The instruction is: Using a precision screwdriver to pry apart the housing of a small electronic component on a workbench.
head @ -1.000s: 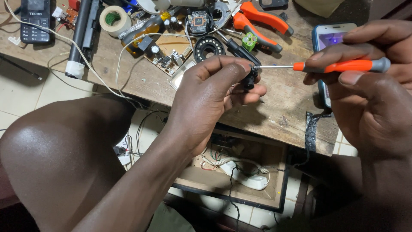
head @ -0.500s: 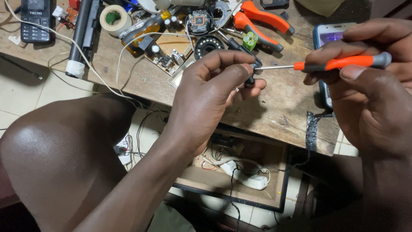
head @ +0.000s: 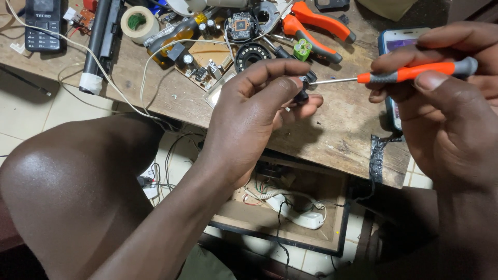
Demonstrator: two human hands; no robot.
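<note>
My left hand (head: 259, 109) pinches a small black part (head: 306, 85) between thumb and fingers, held just above the wooden bench (head: 332, 129). My right hand (head: 446, 109) grips a slim screwdriver with an orange and grey handle (head: 415, 72). Its thin metal shaft points left, and the tip meets the black part. Most of the part is hidden by my left fingers.
On the bench lie orange-handled pliers (head: 316, 23), a black ring (head: 252, 54), circuit boards (head: 205, 62), a tape roll (head: 137, 23), a keypad phone (head: 44, 26) and a smartphone (head: 397, 44) under my right hand. White cable trails off the edge. A drawer with wires (head: 285, 207) is below.
Both hands have shifted slightly upward over the bench. The screwdriver tip stays on the black part and both grips are unchanged.
</note>
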